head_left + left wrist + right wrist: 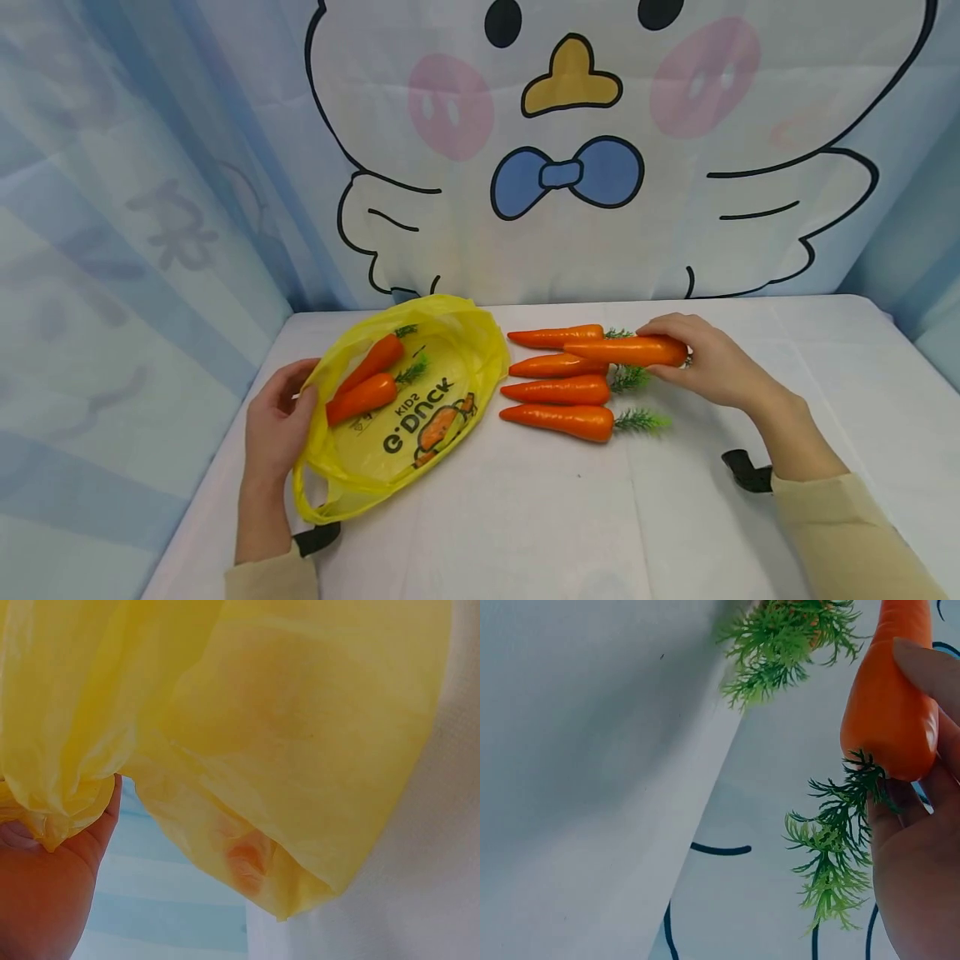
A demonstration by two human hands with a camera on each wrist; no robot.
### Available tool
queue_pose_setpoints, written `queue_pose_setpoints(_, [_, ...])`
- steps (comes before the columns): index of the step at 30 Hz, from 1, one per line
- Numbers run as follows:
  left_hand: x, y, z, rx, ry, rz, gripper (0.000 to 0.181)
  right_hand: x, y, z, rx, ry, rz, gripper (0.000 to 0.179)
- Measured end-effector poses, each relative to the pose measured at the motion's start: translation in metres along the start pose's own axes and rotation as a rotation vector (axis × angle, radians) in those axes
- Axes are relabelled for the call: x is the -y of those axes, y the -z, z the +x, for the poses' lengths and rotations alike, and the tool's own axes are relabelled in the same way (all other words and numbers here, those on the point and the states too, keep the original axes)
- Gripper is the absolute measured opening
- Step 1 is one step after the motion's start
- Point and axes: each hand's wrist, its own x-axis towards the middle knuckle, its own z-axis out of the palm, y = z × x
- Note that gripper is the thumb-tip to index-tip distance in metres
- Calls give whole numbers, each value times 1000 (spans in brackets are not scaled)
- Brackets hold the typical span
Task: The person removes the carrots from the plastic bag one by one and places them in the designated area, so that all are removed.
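My left hand (pixel 279 425) grips the left rim of a yellow plastic bag (pixel 491 333), which lies with its mouth spread toward me. Two orange toy carrots (pixel 363 398) with green tops rest inside it. In the left wrist view the bag (pixel 315 712) fills most of the picture, an orange shape showing through. My right hand (pixel 701 354) holds another carrot (pixel 626 350) by its thick end, thumb and fingers around it. The green top of the held carrot (pixel 889 697) hangs down in the right wrist view. Below it, several carrots (pixel 558 421) lie in a column, tips pointing left.
A white cloth covers the table (pixel 525 517). Behind it hangs a curtain (pixel 577 250) printed with a cartoon bird and a blue bow tie. Pale blue fabric (pixel 112 292) runs along the left side. A black strap (pixel 746 471) shows at each wrist.
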Motion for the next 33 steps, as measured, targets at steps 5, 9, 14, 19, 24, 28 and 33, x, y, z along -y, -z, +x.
queue_pose_setpoints(5, [1, 0, 1, -4, -9, 3, 36, -12, 6, -5, -9, -49, -7, 44])
queue_pose_setpoints(9, [1, -1, 1, -1, -15, 6, 36, -23, 9, -9, -3, -87, -6, 45])
queue_pose_setpoints(14, [1, -1, 1, 3, -9, 2, 36, -35, 15, -13, -5, -116, -8, 46])
queue_pose_setpoints(19, [2, -1, 1, 3, -9, 0, 36, -47, 20, -16, 7, -162, -18, 47])
queue_pose_setpoints(24, [1, -1, 0, 0, -13, -4, 36, -58, 25, -20, 35, -224, -6, 46])
queue_pose_setpoints(28, [1, -1, 0, -1, -11, -6, 36, -68, 29, -24, 45, -272, 11, 44])
queue_pose_setpoints(33, [1, -1, 0, 3, -12, -7, 36, -79, 31, -29, 77, -333, 26, 44])
